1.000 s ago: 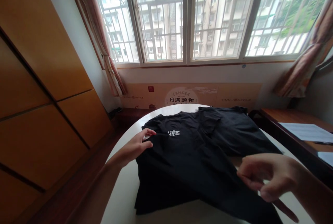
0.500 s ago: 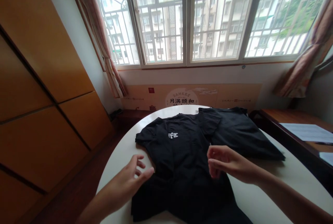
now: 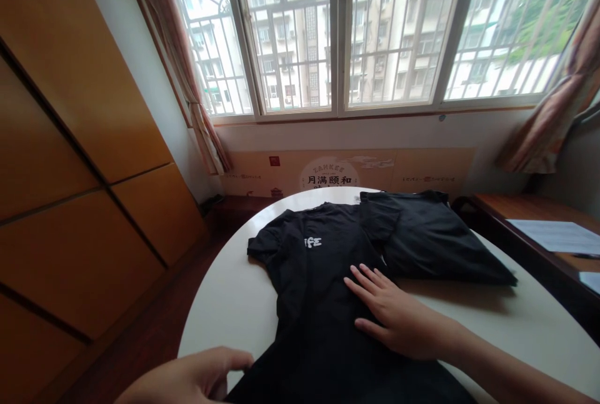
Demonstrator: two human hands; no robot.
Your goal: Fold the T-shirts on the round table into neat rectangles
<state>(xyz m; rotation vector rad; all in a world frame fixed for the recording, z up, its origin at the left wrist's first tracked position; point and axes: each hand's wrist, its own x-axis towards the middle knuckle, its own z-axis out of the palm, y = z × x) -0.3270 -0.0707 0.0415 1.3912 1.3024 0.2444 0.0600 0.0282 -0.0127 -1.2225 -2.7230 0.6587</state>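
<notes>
A black T-shirt point(image 3: 323, 304) with a white print on its chest lies spread on the round white table point(image 3: 225, 291), its collar toward the window. My right hand point(image 3: 398, 316) rests flat on the shirt's right half, fingers spread. At the lower left, my left hand point(image 3: 197, 376) is closed at the shirt's left edge, fingers curled around the fabric there; its lower fingertips are partly hidden and cut off by the frame. Beside the shirt on the right lies a folded black garment point(image 3: 435, 241), which the shirt's right sleeve meets.
To the right stands a wooden desk point(image 3: 497, 207) with paper sheets point(image 3: 555, 235) on it. Wooden cabinets point(image 3: 126, 254) line the left side. Behind the table, a printed panel point(image 3: 257, 169) is below the barred window point(image 3: 300, 60) with tied curtains point(image 3: 201, 122).
My right hand has come down flat onto the shirt with fingers spread. My left hand has moved down and toward me, closing on the shirt's left edge, which is now drawn outward.
</notes>
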